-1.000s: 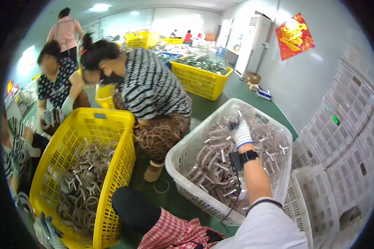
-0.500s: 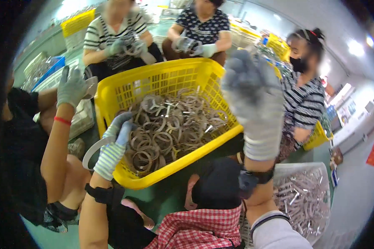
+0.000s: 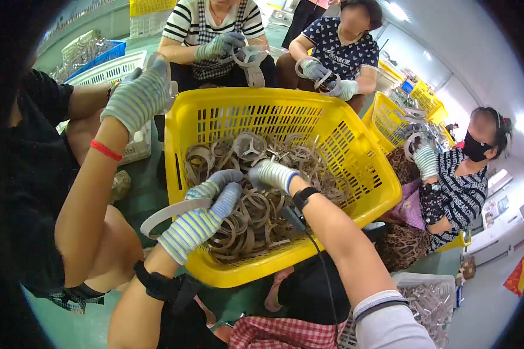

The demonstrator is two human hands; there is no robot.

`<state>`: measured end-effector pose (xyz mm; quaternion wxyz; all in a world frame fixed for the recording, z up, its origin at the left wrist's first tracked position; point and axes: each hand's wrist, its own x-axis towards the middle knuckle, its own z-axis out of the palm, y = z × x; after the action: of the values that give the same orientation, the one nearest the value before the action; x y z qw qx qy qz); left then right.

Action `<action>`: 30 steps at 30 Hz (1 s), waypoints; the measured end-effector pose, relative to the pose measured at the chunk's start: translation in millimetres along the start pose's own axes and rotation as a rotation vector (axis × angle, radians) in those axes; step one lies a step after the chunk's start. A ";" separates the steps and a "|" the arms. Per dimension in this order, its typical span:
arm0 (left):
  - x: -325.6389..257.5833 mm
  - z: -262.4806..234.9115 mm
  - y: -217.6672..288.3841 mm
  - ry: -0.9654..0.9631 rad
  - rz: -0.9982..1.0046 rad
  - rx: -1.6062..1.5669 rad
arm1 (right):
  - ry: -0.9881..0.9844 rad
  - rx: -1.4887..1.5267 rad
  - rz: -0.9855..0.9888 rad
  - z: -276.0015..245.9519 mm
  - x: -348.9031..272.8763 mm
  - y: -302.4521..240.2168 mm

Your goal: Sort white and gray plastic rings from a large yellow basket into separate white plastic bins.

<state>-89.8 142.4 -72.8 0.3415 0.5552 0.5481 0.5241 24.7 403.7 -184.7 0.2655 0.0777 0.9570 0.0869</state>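
Note:
My left hand [image 3: 206, 209], in a striped glove with grey fingers, is closed on a pale plastic ring [image 3: 170, 216] that sticks out to its left, over the near-left rim of a yellow basket [image 3: 233, 278]. Inside the basket lies a heap of translucent grey plastic rings [image 3: 239, 230], some with spokes across them. My right hand [image 3: 273, 174], gloved too, reaches down onto the middle of this heap. Its fingers curl in among the rings, and whatever they grip is hidden. A black cable [image 3: 326, 276] hangs from a small dark device at my right wrist.
A co-worker's gloved hand [image 3: 137, 96] holds a part at the basket's left. Two people sit beyond the far rim with rings in their gloves, another at the right. A white crate [image 3: 448, 285] of clear strip-like pieces stands low right. A blue crate [image 3: 99, 58] is far left.
My right hand has come down from raised above the right rim into the heap. My left hand keeps its ring. The view has shifted, so the basket shows farther right.

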 end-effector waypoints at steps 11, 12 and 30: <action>0.2 -5.4 0.6 -0.008 -0.012 -0.051 | -0.449 -0.149 -0.148 170.0 10.4 -27.1; -0.2 -7.7 4.2 0.003 -0.028 -0.034 | -0.480 -0.258 -0.206 169.0 10.1 -27.6; 17.4 5.0 -29.2 0.139 0.029 0.245 | 0.615 0.487 0.515 -110.2 -181.6 -44.2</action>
<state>-94.9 165.1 -98.1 0.2249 0.5631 0.6221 0.4953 116.4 311.5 -11.0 -0.0869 0.3434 0.9333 -0.0583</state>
